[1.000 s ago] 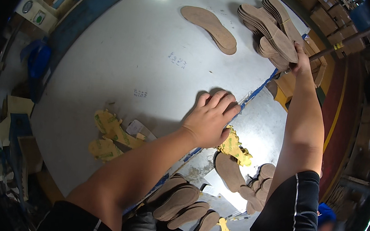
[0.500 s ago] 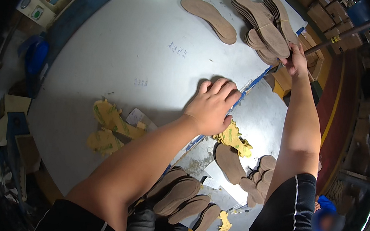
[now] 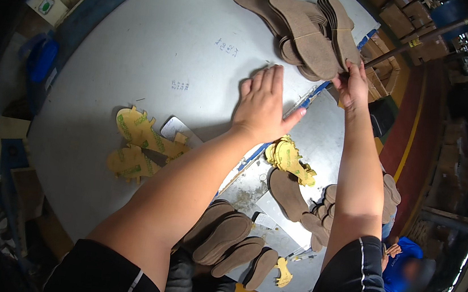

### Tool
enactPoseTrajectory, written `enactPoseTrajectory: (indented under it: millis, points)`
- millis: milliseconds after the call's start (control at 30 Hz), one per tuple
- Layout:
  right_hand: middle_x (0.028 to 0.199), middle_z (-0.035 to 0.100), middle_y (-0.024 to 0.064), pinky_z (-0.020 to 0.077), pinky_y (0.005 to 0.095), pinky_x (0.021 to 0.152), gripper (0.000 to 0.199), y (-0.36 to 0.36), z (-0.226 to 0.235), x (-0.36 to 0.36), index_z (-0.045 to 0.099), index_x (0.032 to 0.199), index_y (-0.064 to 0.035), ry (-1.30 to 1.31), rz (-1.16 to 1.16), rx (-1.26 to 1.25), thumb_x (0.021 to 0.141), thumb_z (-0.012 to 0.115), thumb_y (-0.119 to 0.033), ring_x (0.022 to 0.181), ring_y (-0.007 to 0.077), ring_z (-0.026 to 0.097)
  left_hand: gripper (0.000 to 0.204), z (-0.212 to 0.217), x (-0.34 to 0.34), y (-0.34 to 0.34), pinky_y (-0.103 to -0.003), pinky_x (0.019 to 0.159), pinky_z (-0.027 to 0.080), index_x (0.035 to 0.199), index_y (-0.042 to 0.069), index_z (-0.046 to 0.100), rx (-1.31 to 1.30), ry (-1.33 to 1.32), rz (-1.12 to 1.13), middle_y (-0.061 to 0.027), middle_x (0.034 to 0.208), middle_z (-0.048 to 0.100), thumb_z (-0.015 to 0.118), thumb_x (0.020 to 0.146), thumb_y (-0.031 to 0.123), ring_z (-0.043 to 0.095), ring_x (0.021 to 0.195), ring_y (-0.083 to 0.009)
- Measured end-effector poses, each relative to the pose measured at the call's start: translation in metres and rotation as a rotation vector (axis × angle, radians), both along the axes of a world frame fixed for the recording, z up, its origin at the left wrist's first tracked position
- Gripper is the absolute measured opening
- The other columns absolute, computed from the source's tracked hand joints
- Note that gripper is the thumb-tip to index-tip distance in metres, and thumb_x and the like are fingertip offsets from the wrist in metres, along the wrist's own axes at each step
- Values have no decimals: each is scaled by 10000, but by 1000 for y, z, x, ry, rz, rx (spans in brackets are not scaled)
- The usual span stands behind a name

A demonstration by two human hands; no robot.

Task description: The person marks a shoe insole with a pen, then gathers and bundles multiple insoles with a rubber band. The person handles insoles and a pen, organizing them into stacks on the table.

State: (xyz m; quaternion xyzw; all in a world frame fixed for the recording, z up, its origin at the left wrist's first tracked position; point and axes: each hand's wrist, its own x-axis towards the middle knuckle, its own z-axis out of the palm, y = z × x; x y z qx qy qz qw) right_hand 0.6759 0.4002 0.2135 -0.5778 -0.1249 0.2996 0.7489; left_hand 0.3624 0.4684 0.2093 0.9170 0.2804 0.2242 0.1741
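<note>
Head view: your left hand [image 3: 262, 108] lay flat on the grey table [image 3: 142, 39], palm down, fingers together and pointing up toward the far edge, thumb spread to the right, holding nothing. Your right hand [image 3: 352, 85] reached to the banded bundle of brown insoles [image 3: 338, 26] at the table's far right, fingertips pinched narrow on its lower end. That bundle ran lengthwise from upper left to lower right. Just left of it lay a fanned pile of loose brown insoles [image 3: 292, 26], at least three showing, long axes slanting the same way; exact count unclear. Two yellow sandal-shaped cutouts [image 3: 141, 130] sat on the table left of your forearm, a third cluster of yellow cutouts [image 3: 289, 159] lay on the metal plate [image 3: 321, 132]. Four dark insoles [image 3: 229, 242] fanned out near your lap, more at lower right.
</note>
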Motion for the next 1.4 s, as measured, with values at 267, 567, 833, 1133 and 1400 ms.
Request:
enactPoseTrajectory:
  millis: [267,567,833,1133,1400]
  points:
    - [1408,665,230,743,548,815,717,4,31,-14,319,1546,-198,105,-3,-245,1035,820,-242,902,398,832,1152,5,26,17,-513,1246,393,1698,-119,430,-239,-125,193,-254,1572,676,676,1037,791,557,1507,-369]
    - [1634,566,245,701,597,960,1448,45,30,-39,-3,1820,-207,-66,-256,-395,850,1069,-278,1345,419,720,1013,10,56,69,-514,1160,483,1610,13,596,-570,-182,128,-258,1392,764,591,1040,849,668,1358,-349]
    - [1781,508,255,400,489,1351,1365,53,-1,-50,199,1858,-192,-306,-523,-522,819,1030,-499,1623,433,529,399,-12,43,200,-474,1136,538,1481,62,671,336,-158,-136,-146,1425,708,643,1084,90,624,1405,-366]
    - [1757,537,269,415,513,1341,1365,54,-6,-38,210,1859,-195,-325,-499,-650,817,1011,-566,1629,446,522,290,8,86,223,-509,1127,520,1329,97,806,547,295,-93,-73,1370,758,640,1094,136,692,1340,-260]
    - [1771,525,250,439,513,1325,1372,52,-13,-27,200,1861,-227,-260,-451,-539,815,1031,-540,1639,428,511,290,53,7,298,-589,1036,581,1300,80,832,761,721,96,-86,1350,777,638,1090,130,705,1323,-285]
